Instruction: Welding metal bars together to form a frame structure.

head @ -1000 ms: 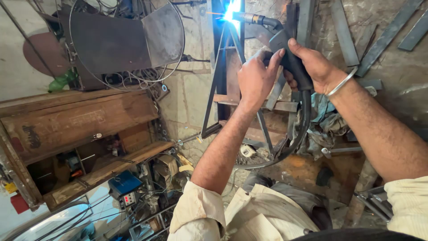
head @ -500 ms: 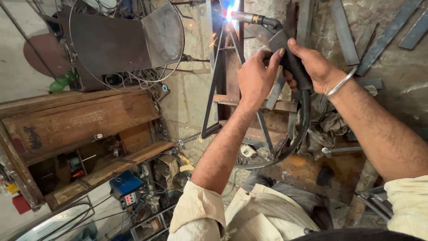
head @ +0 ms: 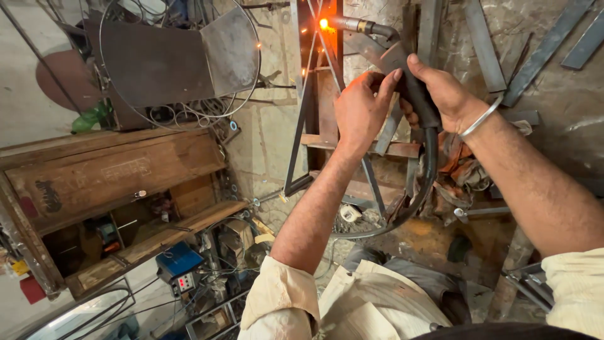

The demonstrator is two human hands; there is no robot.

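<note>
A long worn wooden crate (head: 113,173) lies at the left. Below it sits a small blue box-shaped machine (head: 178,264) amid tangled wires. A curved dark sheet-metal panel (head: 163,60) stands above, beside loose grey steel bars (head: 541,53) at far right.

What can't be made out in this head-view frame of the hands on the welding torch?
- Torch trigger: covered by the right hand around the welding torch.
- Left hand fingertips: hidden behind the torch handle.
- The joint at the glowing tip: washed out by glare.
- Blue machine display: too small to make out.
</note>
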